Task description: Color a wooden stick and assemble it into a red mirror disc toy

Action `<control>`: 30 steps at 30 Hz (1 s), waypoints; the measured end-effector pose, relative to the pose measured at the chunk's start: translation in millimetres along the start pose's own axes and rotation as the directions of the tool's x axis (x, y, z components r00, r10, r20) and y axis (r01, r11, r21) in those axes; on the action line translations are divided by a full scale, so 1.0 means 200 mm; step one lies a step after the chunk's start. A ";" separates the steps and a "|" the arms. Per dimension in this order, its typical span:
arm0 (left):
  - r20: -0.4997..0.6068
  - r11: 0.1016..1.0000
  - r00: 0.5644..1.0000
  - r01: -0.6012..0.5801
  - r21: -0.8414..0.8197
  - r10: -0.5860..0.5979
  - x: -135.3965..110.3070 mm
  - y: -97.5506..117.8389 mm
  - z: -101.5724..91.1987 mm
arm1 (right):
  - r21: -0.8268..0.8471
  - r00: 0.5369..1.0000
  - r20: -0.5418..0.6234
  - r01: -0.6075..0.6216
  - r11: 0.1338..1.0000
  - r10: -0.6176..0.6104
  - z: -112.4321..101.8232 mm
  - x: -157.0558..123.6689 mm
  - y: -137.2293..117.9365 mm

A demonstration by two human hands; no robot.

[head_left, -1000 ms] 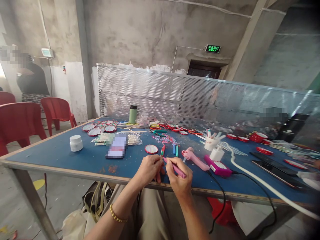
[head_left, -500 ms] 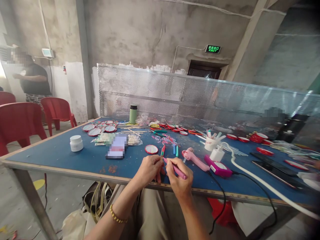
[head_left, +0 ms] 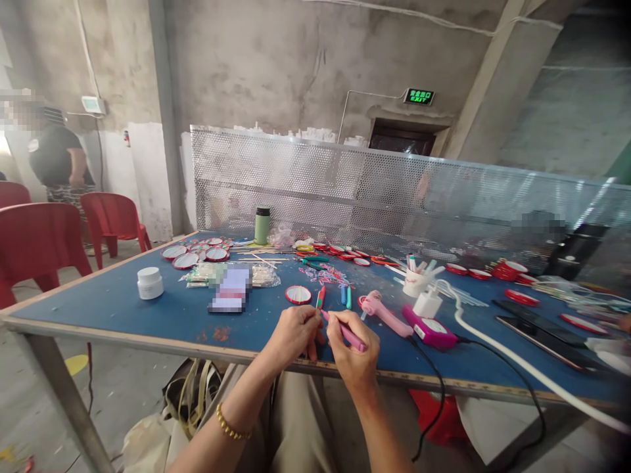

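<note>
My left hand [head_left: 294, 333] and my right hand [head_left: 353, 349] meet over the front edge of the blue table [head_left: 128, 302]. The right hand is closed round a pink pen-like tool [head_left: 348, 334], its tip pointing left toward the left fingers. The left hand is pinched shut on a small piece I cannot make out, with a red stick [head_left: 312, 348] showing under its fingers. A red-and-green marker [head_left: 321, 297] lies just beyond the hands. A round red-rimmed disc [head_left: 298, 293] lies beside it.
On the table are a white jar [head_left: 150, 282], a green flask [head_left: 261, 225], several red discs [head_left: 197, 252], a pink glue gun [head_left: 382, 311], a magenta device [head_left: 430, 330] with cable, and phones [head_left: 539, 332]. A perforated metal screen [head_left: 394, 190] backs the table. Red chairs [head_left: 42, 246] and a standing person [head_left: 56, 161] are at left.
My hands have hardly moved. The person at far left has shifted and turned.
</note>
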State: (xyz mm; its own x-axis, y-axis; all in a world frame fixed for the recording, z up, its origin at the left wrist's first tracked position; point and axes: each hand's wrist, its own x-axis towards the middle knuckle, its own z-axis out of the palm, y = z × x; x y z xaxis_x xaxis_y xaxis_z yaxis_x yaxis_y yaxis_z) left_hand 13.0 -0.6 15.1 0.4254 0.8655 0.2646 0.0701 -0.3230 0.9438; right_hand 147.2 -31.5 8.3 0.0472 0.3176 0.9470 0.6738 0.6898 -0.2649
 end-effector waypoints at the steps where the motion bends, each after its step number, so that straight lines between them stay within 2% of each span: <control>1: 0.000 1.000 1.000 0.003 0.003 -0.003 0.00 0.00 0.00 | 0.000 1.000 0.001 -0.002 1.000 0.002 0.00 0.00 0.00; 8: 0.006 0.999 1.000 0.024 -0.025 -0.024 0.01 0.00 0.00 | 0.006 0.999 -0.027 -0.016 1.000 0.017 0.00 -0.01 0.00; 15: -0.003 1.000 1.000 0.009 0.002 -0.009 0.00 0.00 0.00 | -0.006 1.000 -0.013 0.020 1.000 -0.020 0.00 0.00 0.00; 30: 0.010 1.000 1.000 0.014 0.009 -0.014 0.00 0.00 0.00 | -0.007 1.000 -0.005 0.012 1.000 -0.012 0.00 0.01 -0.01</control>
State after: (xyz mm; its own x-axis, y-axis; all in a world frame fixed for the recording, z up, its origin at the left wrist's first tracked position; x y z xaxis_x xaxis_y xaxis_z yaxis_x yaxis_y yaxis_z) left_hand 12.8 0.4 14.8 0.4334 0.8661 0.2492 0.0845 -0.3143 0.9456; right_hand 146.6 -32.0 9.8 0.0426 0.3058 0.9512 0.6795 0.6890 -0.2519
